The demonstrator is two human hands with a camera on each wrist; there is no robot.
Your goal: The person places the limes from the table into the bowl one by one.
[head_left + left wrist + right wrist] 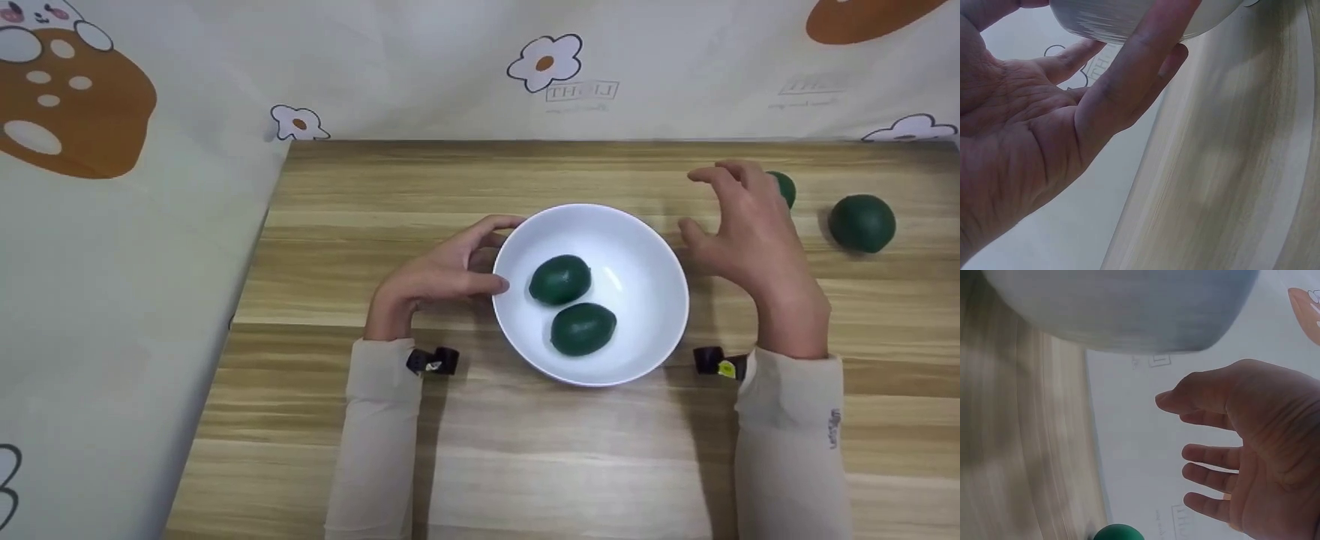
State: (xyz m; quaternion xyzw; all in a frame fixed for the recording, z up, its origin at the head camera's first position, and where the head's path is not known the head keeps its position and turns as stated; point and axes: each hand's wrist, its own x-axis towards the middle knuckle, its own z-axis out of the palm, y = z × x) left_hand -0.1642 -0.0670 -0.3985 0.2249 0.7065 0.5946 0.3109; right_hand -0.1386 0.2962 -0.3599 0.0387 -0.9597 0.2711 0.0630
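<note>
My left hand (446,274) holds a white bowl (649,296) at its left side, thumb at the rim and fingers spread along the outside. In the left wrist view the bowl's underside (1112,19) shows above the fingers. Two dark green limes (560,280) lie inside the bowl, toward its left half. To the right of the bowl is my right hand (757,240), with nothing in it. Its fingers are loosely bent and apart, the thumb near the bowl's right rim. Partly hidden behind this hand is another green lime (784,189).
A further green lime (862,223) sits on the wooden table (570,465) at the right. Behind the table's back edge hangs a pale sheet (420,67) printed with flowers, and it continues down the left side.
</note>
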